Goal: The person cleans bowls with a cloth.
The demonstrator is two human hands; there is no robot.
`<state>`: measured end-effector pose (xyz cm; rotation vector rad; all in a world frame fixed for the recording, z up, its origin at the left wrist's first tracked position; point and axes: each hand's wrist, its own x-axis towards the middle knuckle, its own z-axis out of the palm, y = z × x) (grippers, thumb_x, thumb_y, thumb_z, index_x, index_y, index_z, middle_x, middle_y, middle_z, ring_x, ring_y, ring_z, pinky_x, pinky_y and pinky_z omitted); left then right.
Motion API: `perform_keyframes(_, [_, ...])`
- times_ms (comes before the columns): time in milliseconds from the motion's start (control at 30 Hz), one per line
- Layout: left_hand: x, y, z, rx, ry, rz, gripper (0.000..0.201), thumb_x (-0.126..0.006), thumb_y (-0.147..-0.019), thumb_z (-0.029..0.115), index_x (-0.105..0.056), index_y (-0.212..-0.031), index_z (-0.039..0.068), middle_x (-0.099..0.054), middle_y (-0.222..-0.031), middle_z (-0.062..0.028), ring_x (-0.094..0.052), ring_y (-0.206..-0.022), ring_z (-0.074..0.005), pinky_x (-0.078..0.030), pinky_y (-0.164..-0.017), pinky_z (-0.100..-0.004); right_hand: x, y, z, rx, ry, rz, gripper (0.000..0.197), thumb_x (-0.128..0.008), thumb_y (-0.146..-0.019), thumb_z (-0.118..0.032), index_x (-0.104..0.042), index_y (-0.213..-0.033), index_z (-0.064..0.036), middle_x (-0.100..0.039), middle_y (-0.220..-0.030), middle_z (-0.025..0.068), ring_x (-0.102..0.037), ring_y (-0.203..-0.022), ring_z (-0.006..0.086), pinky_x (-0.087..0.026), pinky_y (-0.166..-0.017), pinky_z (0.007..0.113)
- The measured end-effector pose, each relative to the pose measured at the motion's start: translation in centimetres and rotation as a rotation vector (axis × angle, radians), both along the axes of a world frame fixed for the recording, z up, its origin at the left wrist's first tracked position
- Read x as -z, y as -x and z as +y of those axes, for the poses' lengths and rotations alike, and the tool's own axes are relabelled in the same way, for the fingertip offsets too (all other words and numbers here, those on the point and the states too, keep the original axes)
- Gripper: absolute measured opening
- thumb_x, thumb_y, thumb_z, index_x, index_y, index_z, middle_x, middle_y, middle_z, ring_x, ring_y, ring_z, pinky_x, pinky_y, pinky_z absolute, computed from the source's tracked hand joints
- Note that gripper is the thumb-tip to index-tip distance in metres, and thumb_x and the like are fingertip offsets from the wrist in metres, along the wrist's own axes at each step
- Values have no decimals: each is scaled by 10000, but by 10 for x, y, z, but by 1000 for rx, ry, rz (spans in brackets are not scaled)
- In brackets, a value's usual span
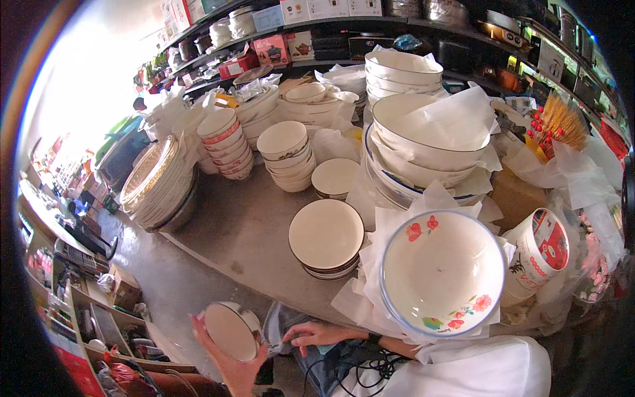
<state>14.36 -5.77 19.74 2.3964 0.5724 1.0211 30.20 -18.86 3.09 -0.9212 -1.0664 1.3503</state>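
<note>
Low at the front, just off the table's near edge, my left hand (pixel 231 367) grips a cream bowl (pixel 228 333) with a dark line at its rim. The bowl is tilted, my fingers along its left side and below it. My right hand (pixel 314 335) is to the right of the bowl, apart from it, with fingers loosely stretched toward it. A bit of light blue shows beneath that palm; what it is I cannot make out. Nearest on the table (pixel 228 218) is a short stack of cream plates or shallow bowls (pixel 326 235), with a smaller stack (pixel 336 177) behind.
A big flowered bowl (pixel 442 271) on white paper stands at the right front. Behind it rise large stacked bowls (pixel 430 132). Smaller bowl stacks (pixel 286 149) and plates in a basket (pixel 155 178) line the far left. Black cables (pixel 377 370) lie by my right arm.
</note>
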Motion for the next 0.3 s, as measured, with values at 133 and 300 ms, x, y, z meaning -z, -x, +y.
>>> perform_keyframes(133, [-76, -42, -2, 98, 74, -125, 1286, -860, -600, 488, -117, -1572, 89, -300, -1513, -173, -386, -1334, -328, -330, -1111, -461, 20, -4, -7, -61, 128, -47, 388, -485, -1040, -278, -519, -1316, -7, -669, -875, 41, -640, -864, 93, -446, -871, 271])
perform_keyframes(300, [-125, -135, -21, 481, -52, 33, 1285, -907, -554, 400, -165, -1565, 115, -397, -1419, -159, -474, -1259, -320, -430, -1035, -443, 85, 1, -41, -93, 109, -77, 601, -514, -971, -469, -463, -1366, -18, -658, -1109, 136, -647, -930, 133, -423, -929, 280])
